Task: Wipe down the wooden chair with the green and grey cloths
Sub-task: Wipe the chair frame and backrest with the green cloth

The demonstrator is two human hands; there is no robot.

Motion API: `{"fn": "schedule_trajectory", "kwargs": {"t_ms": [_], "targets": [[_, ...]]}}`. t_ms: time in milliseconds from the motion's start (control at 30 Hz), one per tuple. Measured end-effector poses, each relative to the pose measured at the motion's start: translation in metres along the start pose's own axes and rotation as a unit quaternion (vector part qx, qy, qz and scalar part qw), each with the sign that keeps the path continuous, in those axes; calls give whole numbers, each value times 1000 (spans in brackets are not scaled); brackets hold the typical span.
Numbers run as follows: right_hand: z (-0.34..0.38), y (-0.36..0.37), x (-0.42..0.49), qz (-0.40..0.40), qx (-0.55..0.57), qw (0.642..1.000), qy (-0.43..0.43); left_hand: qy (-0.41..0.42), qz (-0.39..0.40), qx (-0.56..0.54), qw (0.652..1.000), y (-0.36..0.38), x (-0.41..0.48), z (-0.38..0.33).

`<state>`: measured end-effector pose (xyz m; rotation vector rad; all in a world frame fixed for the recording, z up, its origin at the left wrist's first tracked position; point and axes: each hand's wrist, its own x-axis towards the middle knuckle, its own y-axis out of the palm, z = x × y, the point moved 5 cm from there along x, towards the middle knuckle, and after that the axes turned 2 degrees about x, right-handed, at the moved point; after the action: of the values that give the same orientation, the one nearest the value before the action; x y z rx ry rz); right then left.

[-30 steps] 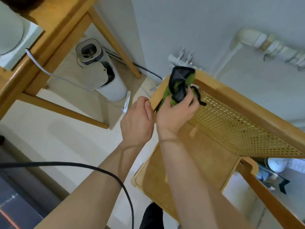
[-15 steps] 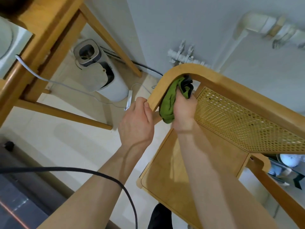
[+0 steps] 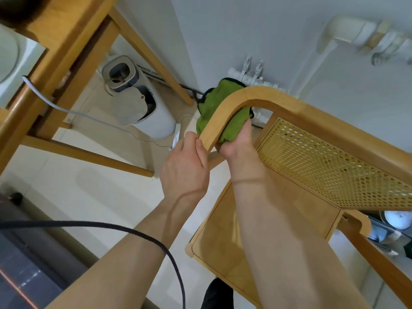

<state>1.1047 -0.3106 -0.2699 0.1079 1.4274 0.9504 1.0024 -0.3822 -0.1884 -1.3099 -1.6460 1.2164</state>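
Note:
The wooden chair has a curved top rail and a yellow cane back panel; its seat lies below my arms. A green cloth with a dark edge is wrapped around the rail's rounded left corner, showing both outside and under the bend. My right hand grips the cloth from inside the corner, its fingers hidden behind the rail. Just left of it, my left hand grips the rail's lower end. No separate grey cloth can be made out.
A white appliance with a dark opening stands on the floor beyond the chair, its cable trailing left. A wooden table's legs rise at the left. Pipes run along the wall. A black cord crosses my left forearm.
My right hand has pushed the cloth up and out around the rail's corner, so more green now shows beyond the rail. My left hand kept its hold on the rail.

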Motion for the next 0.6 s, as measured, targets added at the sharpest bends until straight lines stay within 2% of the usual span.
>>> {"fn": "schedule_trajectory", "kwargs": {"t_ms": [133, 200, 333, 400, 500, 600], "targets": [[-20, -21, -17, 52, -130, 989, 39, 0, -1, -8, 1000, -1, -1, 0], [-13, -22, -14, 67, -93, 993, 10, -3, -1, -12, 1000, -1, -1, -1], [29, -2, 9, 40, 95, 993, -60, 1, 1, -3, 1000, -2, -1, -4], [22, 0, 6, 31, 91, 993, -62, -1, 3, -4, 1000, -3, -1, -3], [-6, -9, -12, 41, 36, 998, -21, -5, 3, -7, 1000, -3, -1, -1], [-2, -12, -13, 38, 10, 999, -5, -3, -1, -12, 1000, -4, -1, -3]]}}
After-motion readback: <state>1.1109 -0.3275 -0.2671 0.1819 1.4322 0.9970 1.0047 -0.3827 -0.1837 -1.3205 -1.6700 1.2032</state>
